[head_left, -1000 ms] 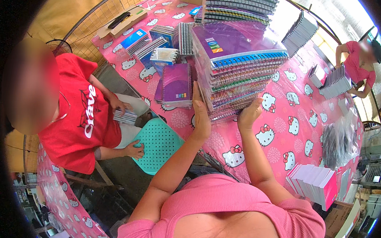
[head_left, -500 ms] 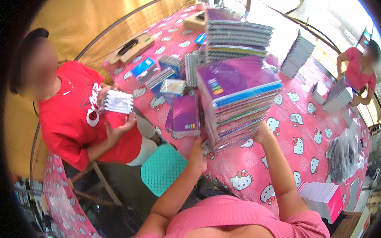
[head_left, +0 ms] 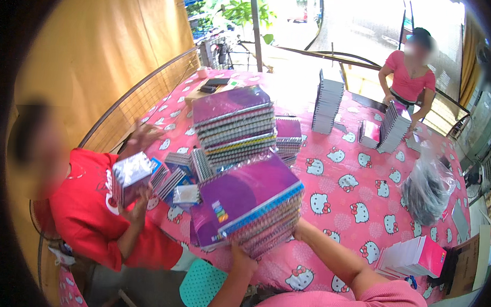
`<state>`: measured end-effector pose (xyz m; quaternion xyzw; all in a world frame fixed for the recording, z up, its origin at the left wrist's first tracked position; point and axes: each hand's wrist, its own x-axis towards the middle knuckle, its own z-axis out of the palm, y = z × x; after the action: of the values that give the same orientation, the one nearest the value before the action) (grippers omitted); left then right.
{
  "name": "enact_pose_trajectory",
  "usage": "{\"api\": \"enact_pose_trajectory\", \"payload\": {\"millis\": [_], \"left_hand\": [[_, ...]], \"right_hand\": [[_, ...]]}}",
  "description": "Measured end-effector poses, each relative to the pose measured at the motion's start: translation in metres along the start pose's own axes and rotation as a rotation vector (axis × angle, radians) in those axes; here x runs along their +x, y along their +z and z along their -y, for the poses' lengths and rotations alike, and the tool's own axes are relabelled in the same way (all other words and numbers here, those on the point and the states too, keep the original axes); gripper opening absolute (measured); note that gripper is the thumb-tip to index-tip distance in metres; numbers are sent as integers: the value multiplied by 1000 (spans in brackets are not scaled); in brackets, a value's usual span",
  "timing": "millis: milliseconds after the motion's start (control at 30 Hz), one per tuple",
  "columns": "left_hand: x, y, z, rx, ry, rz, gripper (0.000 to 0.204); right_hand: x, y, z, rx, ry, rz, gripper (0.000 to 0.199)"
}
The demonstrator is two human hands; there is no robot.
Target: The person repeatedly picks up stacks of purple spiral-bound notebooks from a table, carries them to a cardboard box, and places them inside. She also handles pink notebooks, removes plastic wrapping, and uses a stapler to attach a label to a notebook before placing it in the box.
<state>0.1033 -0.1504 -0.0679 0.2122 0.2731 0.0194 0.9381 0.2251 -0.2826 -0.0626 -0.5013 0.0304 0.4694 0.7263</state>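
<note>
A tall stack of spiral notebooks (head_left: 254,200) with a purple top cover stands between my two hands. My left hand (head_left: 243,259) is closed on the stack's near lower edge. On the right, my right hand (head_left: 303,231) grips its lower corner, the fingertips partly hidden. Whether the stack's bottom touches the table cannot be made out. Just behind it rises another purple-topped stack of spiral notebooks (head_left: 233,128). Small notebooks (head_left: 169,180) lie in a loose group to the left of it, and a shorter notebook pile (head_left: 288,139) stands to its right.
The table's pink cloth (head_left: 331,178) has cartoon cats. At left, a person in red (head_left: 92,213) holds small notebooks; another person (head_left: 413,78) handles notebooks at far right. A notebook tower (head_left: 327,102), plastic bag (head_left: 428,187), pink-covered pile (head_left: 415,257) and turquoise stool (head_left: 202,287) surround the work.
The view has tilted up, showing more of the far side. My hands and the notebook stack now appear lower and further left. The person in red has one hand lifted off the small notebooks.
</note>
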Motion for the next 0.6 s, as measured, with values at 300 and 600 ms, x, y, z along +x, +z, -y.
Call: {"api": "enact_pose_trajectory", "payload": {"millis": [300, 600], "left_hand": [[4, -19, -15, 75, -23, -34, 46], [-3, -19, -35, 128, -79, -44, 49]], "right_hand": [[-38, -15, -42, 75, -27, -69, 65], [-96, -26, -71, 179, -40, -245, 68]]}}
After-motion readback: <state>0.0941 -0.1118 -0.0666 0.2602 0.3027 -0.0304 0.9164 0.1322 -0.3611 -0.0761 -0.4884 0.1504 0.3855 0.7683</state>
